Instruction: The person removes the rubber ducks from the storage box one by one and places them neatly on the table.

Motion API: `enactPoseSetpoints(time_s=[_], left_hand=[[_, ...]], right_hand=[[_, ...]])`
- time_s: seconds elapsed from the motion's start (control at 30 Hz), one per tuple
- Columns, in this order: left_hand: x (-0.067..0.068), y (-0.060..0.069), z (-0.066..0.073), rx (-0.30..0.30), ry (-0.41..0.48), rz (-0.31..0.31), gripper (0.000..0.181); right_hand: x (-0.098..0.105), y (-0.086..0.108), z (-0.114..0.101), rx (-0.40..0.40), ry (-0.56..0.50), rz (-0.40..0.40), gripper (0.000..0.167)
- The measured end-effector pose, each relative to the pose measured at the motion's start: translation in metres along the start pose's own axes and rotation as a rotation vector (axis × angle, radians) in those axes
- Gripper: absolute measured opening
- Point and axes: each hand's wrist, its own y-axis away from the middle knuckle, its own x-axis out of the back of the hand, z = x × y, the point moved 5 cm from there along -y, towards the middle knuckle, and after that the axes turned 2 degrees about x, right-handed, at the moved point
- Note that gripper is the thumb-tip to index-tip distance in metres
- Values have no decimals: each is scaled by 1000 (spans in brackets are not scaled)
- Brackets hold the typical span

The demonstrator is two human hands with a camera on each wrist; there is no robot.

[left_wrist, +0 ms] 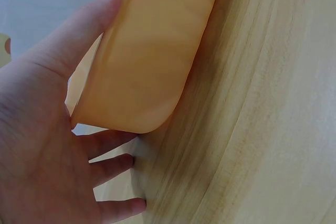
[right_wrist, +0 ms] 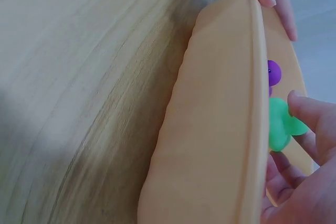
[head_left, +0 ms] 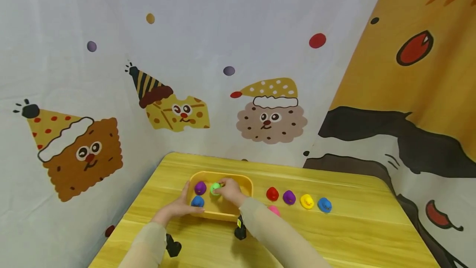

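Observation:
An orange-yellow tray (head_left: 223,217) stands on the wooden table. Inside it, at the left, lie a purple duck (head_left: 200,187) and a blue duck (head_left: 197,201). My right hand (head_left: 231,191) pinches a green duck (head_left: 215,189) between thumb and fingers within the tray; the right wrist view shows the green duck (right_wrist: 282,124) in the fingers of that hand (right_wrist: 310,161), with the purple duck (right_wrist: 274,73) beyond. My left hand (head_left: 179,206) grips the tray's left end, and in the left wrist view its thumb lies along the rim of the tray (left_wrist: 142,61).
Right of the tray, a red duck (head_left: 272,194), a purple duck (head_left: 289,197), a yellow duck (head_left: 307,201) and a blue duck (head_left: 324,205) form a row. A pink duck (head_left: 274,210) is partly hidden by my right sleeve. A printed curtain (head_left: 223,32) hangs behind the table.

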Motion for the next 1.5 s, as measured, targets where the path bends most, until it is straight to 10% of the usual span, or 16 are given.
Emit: enactPoseSetpoints(time_s=[1.07,1.5], left_hand=[[5,-15,-23,41,45,-15,130],[2,-4,-3,26,-9,-17,128]], right_hand=[[34,34,-16,-18,-101,-54,36],[47,43,-16,54,-102,-61,34]])
